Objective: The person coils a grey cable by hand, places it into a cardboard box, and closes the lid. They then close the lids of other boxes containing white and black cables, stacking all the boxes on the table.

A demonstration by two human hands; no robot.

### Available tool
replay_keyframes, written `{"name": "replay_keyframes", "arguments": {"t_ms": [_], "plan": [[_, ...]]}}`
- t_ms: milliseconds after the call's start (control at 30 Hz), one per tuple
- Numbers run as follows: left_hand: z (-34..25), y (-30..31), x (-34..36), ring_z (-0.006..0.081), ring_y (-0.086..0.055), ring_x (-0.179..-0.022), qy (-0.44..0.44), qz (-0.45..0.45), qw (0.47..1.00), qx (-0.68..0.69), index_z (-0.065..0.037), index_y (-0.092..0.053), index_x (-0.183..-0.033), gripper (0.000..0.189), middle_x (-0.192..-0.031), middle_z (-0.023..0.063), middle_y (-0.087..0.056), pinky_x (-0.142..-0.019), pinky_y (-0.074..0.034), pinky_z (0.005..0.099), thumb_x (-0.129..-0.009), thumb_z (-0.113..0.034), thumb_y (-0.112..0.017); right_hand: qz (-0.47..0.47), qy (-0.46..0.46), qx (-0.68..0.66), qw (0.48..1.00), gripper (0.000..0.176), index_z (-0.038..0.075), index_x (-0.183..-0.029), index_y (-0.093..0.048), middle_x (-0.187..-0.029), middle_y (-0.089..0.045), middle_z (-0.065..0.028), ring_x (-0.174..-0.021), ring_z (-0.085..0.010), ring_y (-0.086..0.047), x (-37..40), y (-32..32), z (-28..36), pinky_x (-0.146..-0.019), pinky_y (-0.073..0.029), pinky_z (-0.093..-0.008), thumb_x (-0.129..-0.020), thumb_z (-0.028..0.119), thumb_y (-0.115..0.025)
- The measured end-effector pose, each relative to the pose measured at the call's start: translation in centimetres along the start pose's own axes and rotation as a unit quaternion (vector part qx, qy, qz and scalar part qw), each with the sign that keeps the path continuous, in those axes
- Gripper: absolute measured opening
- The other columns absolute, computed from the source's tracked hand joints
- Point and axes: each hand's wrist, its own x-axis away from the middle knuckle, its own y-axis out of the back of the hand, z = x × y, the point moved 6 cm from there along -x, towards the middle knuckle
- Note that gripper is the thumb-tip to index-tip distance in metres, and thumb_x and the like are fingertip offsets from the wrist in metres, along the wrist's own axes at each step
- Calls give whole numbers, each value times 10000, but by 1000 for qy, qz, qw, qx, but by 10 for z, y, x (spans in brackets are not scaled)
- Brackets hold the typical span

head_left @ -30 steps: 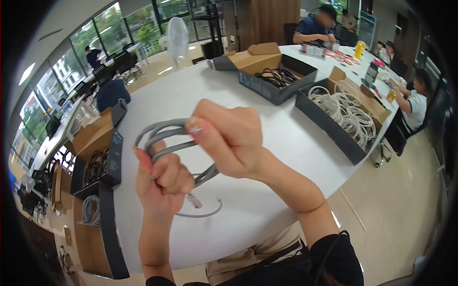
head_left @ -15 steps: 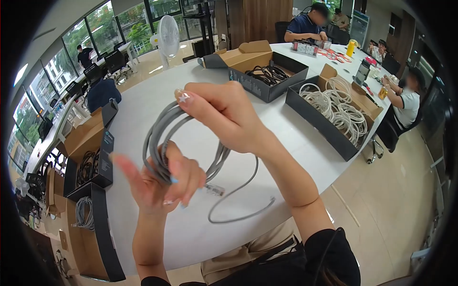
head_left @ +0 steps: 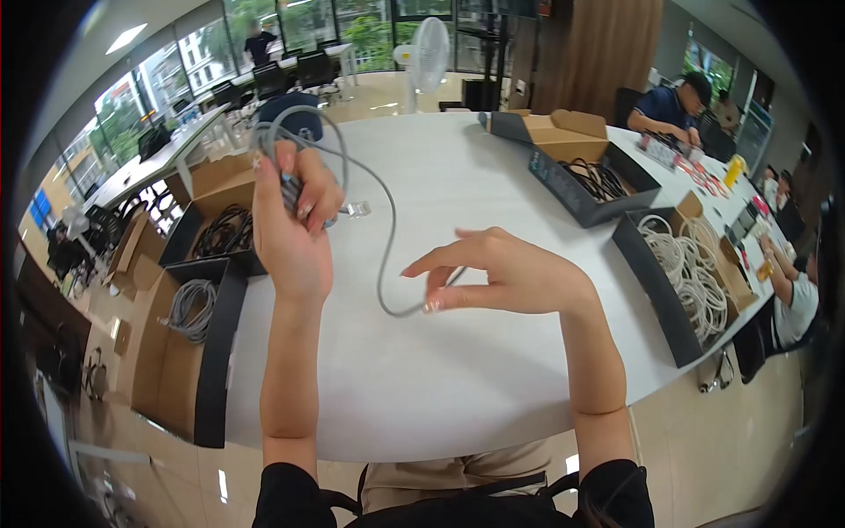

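A coiled grey network cable [head_left: 336, 172] is gripped in my left hand [head_left: 299, 198], raised over the left part of the table with the fingers wrapped round the loops. One clear plug [head_left: 358, 209] sticks out to the right of that hand. From the coil a loose length hangs down in a curve towards my right hand [head_left: 510, 273]. My right thumb and a curled finger close on this length near its lower bend, while the index finger stretches out. The cable's far end is hidden behind the right hand.
At left, one open box [head_left: 231, 352] holds a grey coil [head_left: 189, 310], and another holds black cables [head_left: 224, 233]. Across the white table [head_left: 422, 387] stand boxes of black cables [head_left: 594, 179] and white cables [head_left: 695, 282]. People sit at the far right; a fan [head_left: 429, 55] stands behind.
My left hand has carried the coil up and left. The right hand has let go of the coil and moved right and down to the loose length. The view has turned left.
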Motion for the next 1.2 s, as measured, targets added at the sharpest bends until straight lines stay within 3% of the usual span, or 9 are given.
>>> {"name": "replay_keyframes", "arguments": {"t_ms": [100,200,300,500,733,833,967,1000,1200], "plan": [[-4,13,-5,72,-222,-497,8,-1,1000,8,-127,-345,-850,259,-609,-15,-306,-518,-202,231,-980,-336,-269,-59,63,15,996,304,91,-1059,-618,-829,-648,-82,-789,-217,-615,-1,-3,8,-725,-479,-328,-787,218,-670],[-4,20,-8,73,-318,-538,-2,21,1000,-18,-124,-369,-892,256,-674,25,-417,-538,-261,217,-980,-334,-253,29,2,96,995,203,54,-940,-650,-776,-620,-69,-737,-208,-588,1,-8,-13,-659,-464,-313,-782,179,-669],[4,19,-7,86,-413,-597,3,-36,996,-81,-112,-381,-939,234,-755,49,-510,-595,-343,218,-978,-315,-271,-74,70,49,994,92,20,-836,-641,-775,-604,-118,-673,-264,-571,6,17,2,-614,-448,-330,-807,105,-621],[41,-21,10,131,-567,-828,17,169,957,-237,-60,-366,-1007,263,-868,76,-590,-727,-427,267,-990,-293,-245,-299,183,-7,936,80,-18,-827,-633,-722,-547,-25,-616,-66,-424,31,63,22,-539,-333,-197,-840,26,-568],[88,-61,55,228,-604,-730,187,252,947,-63,-47,-435,-958,496,-762,132,-586,-715,-469,327,-956,-472,-180,-440,143,-210,861,180,-20,-901,-636,-616,-447,54,-469,10,-288,44,78,-3,-408,-173,-161,-905,130,-537],[81,-63,53,198,-604,-756,211,279,936,41,-92,-297,-1097,370,-789,95,-577,-705,-472,327,-974,-416,-167,-459,119,-125,871,165,-5,-922,-642,-641,-462,52,-492,15,-321,35,69,5,-407,-192,-164,-900,126,-545],[67,-61,51,243,-594,-692,221,264,916,206,-137,-307,-1023,333,-694,89,-515,-680,-486,359,-968,-440,-181,-527,74,-203,822,185,9,-939,-627,-652,-435,66,-508,22,-301,26,60,-16,-400,-186,-154,-917,158,-519],[59,-65,49,143,-457,-537,224,152,942,196,-150,-404,-979,353,-601,-4,-379,-599,-395,272,-975,-418,-174,-526,48,-255,810,197,11,-961,-614,-675,-438,65,-516,20,-293,24,57,-24,-400,-179,-150,-923,173,-509],[46,-44,33,60,-379,-517,169,75,959,213,-160,-410,-951,281,-633,-56,-354,-621,-341,229,-982,-388,-249,-502,54,-291,813,228,25,-929,-612,-572,-382,91,-454,20,-249,13,38,-3,-375,-199,-173,-925,231,-513]]}}
